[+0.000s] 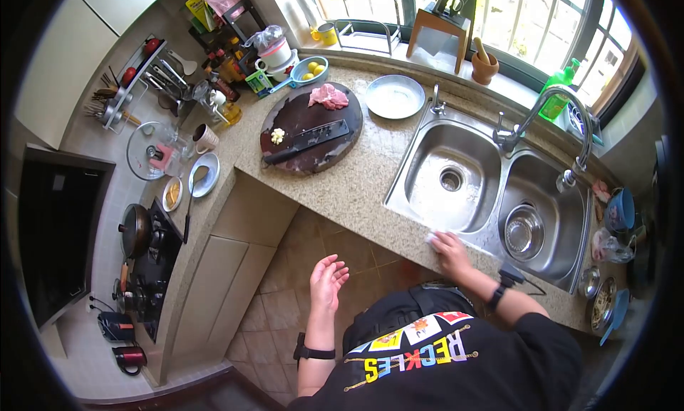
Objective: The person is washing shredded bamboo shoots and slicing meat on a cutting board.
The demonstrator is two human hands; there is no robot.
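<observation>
Black printed shirt (456, 368) nearest the head camera, right hand (452, 254) with fingers pressed together on a small white wad (432, 238) at the front edge of the counter (342, 190), just beside the sink (502, 186), left hand (326, 283) raised, fingers slightly spread.

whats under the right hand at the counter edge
Something white pokes out past the right hand at the edge of the counter. The hand covers the rest, so its full shape is hidden.

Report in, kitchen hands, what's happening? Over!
Left hand: raised, empty. Right hand: at counter, touching small white thing, too unclear to name. Sink: just ahead.
</observation>
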